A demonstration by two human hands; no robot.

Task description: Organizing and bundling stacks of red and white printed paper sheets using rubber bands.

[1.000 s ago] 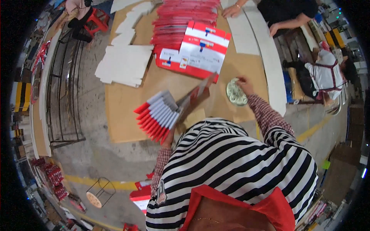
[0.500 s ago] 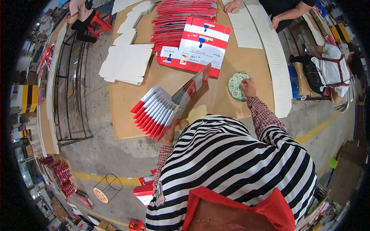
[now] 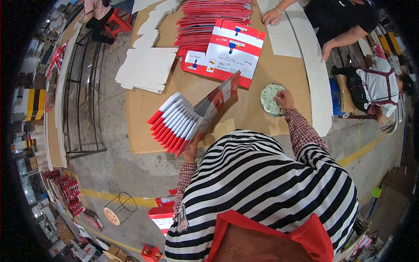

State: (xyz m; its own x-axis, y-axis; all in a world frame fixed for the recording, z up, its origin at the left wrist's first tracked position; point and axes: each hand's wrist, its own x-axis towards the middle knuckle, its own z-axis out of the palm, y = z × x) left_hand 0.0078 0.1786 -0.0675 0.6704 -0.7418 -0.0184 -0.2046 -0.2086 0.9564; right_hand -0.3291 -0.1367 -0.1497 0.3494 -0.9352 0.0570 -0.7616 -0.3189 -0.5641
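My left hand (image 3: 190, 151) is closed round the lower side of a fanned bundle of flat cardboard cartons (image 3: 174, 124), with red and white flaps spread out and grey edges. The bundle's far end slants up over the brown table. To the right stands a round dish (image 3: 262, 105) full of pale green rings that look like rubber bands (image 3: 270, 95). My right hand (image 3: 285, 99) reaches over the dish's right side with its fingertips pinched among the bands. Whatever is between those fingertips is too small to make out.
Large red and white printed sheets (image 3: 233, 52) lie beyond the bundle, before a long row of stacked red cartons (image 3: 211, 22). White card blanks (image 3: 146, 70) lie at the left. White strips (image 3: 312, 74) line the right edge, where a co-worker's hands (image 3: 272, 16) rest.
My right hand stays at the dish, its fingers shifted slightly among the bands. The bundle in my left hand is nearly unmoved. The co-worker at the far right has leaned further in.
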